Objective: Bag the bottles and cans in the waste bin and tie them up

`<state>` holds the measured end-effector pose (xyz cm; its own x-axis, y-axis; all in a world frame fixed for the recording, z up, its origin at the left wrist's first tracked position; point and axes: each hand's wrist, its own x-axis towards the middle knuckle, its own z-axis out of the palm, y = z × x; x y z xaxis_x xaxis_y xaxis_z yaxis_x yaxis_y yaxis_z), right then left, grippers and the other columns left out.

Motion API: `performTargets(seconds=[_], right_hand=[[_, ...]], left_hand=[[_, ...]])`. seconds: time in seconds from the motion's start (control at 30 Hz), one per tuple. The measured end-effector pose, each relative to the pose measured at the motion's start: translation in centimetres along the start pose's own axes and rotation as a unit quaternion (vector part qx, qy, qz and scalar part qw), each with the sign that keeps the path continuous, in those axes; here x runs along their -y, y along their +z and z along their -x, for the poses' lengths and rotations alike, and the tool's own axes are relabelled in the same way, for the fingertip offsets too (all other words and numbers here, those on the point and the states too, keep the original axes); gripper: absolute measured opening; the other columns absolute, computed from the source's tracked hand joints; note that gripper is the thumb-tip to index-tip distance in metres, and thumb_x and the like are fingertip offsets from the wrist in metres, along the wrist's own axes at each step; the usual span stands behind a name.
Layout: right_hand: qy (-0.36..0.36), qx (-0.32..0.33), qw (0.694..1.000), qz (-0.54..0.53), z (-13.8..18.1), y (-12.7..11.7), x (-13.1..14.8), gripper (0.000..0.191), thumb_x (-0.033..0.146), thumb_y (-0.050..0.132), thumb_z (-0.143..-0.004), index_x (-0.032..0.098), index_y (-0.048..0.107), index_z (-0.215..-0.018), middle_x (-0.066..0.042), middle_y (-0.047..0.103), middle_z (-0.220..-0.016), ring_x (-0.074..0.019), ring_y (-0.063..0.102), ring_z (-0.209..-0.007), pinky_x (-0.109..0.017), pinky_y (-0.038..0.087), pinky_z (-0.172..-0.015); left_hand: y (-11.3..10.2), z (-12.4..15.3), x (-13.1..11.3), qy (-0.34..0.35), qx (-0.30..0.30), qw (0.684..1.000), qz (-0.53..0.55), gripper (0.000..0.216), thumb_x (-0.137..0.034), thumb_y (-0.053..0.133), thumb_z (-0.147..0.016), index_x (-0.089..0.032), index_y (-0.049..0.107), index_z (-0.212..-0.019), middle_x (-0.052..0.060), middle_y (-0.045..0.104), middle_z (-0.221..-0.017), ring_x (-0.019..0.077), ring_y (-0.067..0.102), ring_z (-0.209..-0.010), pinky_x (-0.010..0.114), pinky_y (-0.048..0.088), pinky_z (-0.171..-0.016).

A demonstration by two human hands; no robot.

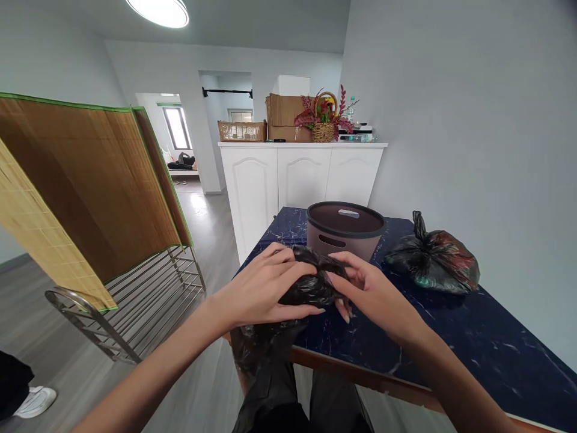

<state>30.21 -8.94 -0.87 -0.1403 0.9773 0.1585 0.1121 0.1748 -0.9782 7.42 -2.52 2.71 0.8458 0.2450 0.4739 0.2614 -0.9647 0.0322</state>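
A crumpled black plastic bag [311, 290] is bunched at the near edge of the dark blue marbled table [374, 355], and part of it hangs over the edge. My left hand [270, 285] lies across the top of the bag, its fingers curved over the plastic and its thumb along the near side. At the bag's right side, my right hand [367, 288] grips the gathered plastic between thumb and fingers. Just behind both hands stands a brownish-mauve trash bin [347, 240] with a black rim and handle slots.
A tied, filled black bag [433, 261] sits on the table to the right, near the wall. Behind stands a white cabinet [304, 171] carrying cardboard boxes [288, 117] and a flower basket [323, 131]. On the left, a bamboo mat [90, 180] drapes over a metal rack [157, 307]. Another person's shoe [36, 402] shows at lower left.
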Motion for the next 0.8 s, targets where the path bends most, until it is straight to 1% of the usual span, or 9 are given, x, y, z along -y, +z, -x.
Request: performTargets(seconds=[0.13,0.23,0.3,0.37,0.47,0.53,0.6,0.7,0.8], right_hand=[[-0.024,-0.042,0.995,0.084,-0.3,-0.5,0.2,0.041,0.064,0.067,-0.096,0.024,0.069,-0.106,0.001,0.069,-0.075,-0.0157,0.064,-0.052,-0.031,0.050,-0.055],[-0.038,-0.060,0.990,0.119,-0.6,-0.7,0.5,0.041,0.065,0.065,-0.097,0.024,0.072,-0.099,-0.001,0.072,-0.080,-0.0177,0.065,-0.060,-0.030,0.050,-0.055],[-0.060,-0.084,0.984,0.147,-0.8,-0.9,0.6,0.040,0.063,0.065,-0.097,0.024,0.073,-0.095,-0.003,0.073,-0.084,-0.0187,0.065,-0.067,-0.029,0.048,-0.058],[-0.080,-0.104,0.977,0.169,-0.9,-1.0,0.8,0.040,0.063,0.065,-0.097,0.024,0.073,-0.092,-0.004,0.074,-0.086,-0.0184,0.063,-0.069,-0.029,0.047,-0.058],[-0.099,-0.130,0.968,0.188,-1.2,-1.3,1.5,0.040,0.063,0.064,-0.098,0.024,0.073,-0.093,-0.003,0.071,-0.081,-0.0158,0.059,-0.059,-0.028,0.042,-0.052],[-0.122,-0.164,0.959,0.196,-1.3,-1.5,2.2,0.038,0.060,0.064,-0.098,0.024,0.071,-0.094,-0.001,0.069,-0.076,-0.0143,0.058,-0.053,-0.027,0.040,-0.049],[-0.157,-0.208,0.942,0.211,-1.3,-1.9,3.2,0.032,0.055,0.066,-0.098,0.023,0.070,-0.094,0.000,0.069,-0.076,-0.0134,0.059,-0.051,-0.026,0.040,-0.048],[-0.214,-0.243,0.905,0.276,-0.9,-2.7,4.7,0.024,0.047,0.067,-0.099,0.024,0.071,-0.095,0.000,0.073,-0.079,-0.0131,0.061,-0.050,-0.026,0.041,-0.049],[-0.258,-0.248,0.862,0.359,-0.1,-3.6,5.4,0.015,0.039,0.066,-0.101,0.025,0.072,-0.099,0.001,0.073,-0.075,-0.0158,0.068,-0.055,-0.028,0.046,-0.057]], left_hand=[[-0.1,0.9,0.0,0.010,0.033,0.999,0.007,0.040,-0.063,0.071,-0.095,-0.023,0.075,-0.097,0.002,0.069,-0.076,0.0229,0.058,-0.078,0.040,0.045,-0.090],[-1.1,1.5,-1.1,0.039,0.058,0.998,0.002,0.034,-0.051,0.069,-0.100,-0.024,0.071,-0.079,0.001,0.064,-0.070,0.0218,0.057,-0.076,0.039,0.045,-0.088],[-1.8,2.0,-2.1,0.062,0.073,0.995,0.015,0.030,-0.039,0.070,-0.101,-0.024,0.070,-0.075,0.004,0.069,-0.081,0.0227,0.062,-0.083,0.040,0.047,-0.090],[-2.2,2.5,-3.2,0.085,0.096,0.990,0.054,0.025,-0.035,0.072,-0.099,-0.024,0.071,-0.077,0.008,0.074,-0.103,0.0249,0.067,-0.095,0.040,0.050,-0.093],[-2.2,3.3,-4.5,0.090,0.131,0.981,0.110,0.037,-0.052,0.062,-0.104,-0.022,0.068,-0.083,0.012,0.070,-0.131,0.0239,0.071,-0.095,0.036,0.055,-0.080],[-2.5,3.7,-4.9,0.038,0.168,0.977,0.128,0.052,-0.068,0.045,-0.106,-0.022,0.064,-0.091,0.013,0.068,-0.135,0.0192,0.070,-0.078,0.034,0.052,-0.065],[-3.2,3.9,-5.0,-0.060,0.206,0.968,0.128,0.059,-0.073,0.028,-0.107,-0.022,0.059,-0.102,0.012,0.072,-0.124,0.0179,0.066,-0.069,0.033,0.050,-0.061],[-4.3,3.9,-4.7,-0.233,0.218,0.945,0.074,0.057,-0.061,0.012,-0.111,-0.021,0.052,-0.118,0.005,0.071,-0.086,0.0226,0.067,-0.068,0.036,0.051,-0.068],[-4.4,3.8,-3.8,-0.323,0.211,0.922,-0.047,0.058,-0.052,0.011,-0.113,-0.016,0.052,-0.134,0.001,0.062,-0.064,0.0277,0.068,-0.063,0.038,0.048,-0.066]])
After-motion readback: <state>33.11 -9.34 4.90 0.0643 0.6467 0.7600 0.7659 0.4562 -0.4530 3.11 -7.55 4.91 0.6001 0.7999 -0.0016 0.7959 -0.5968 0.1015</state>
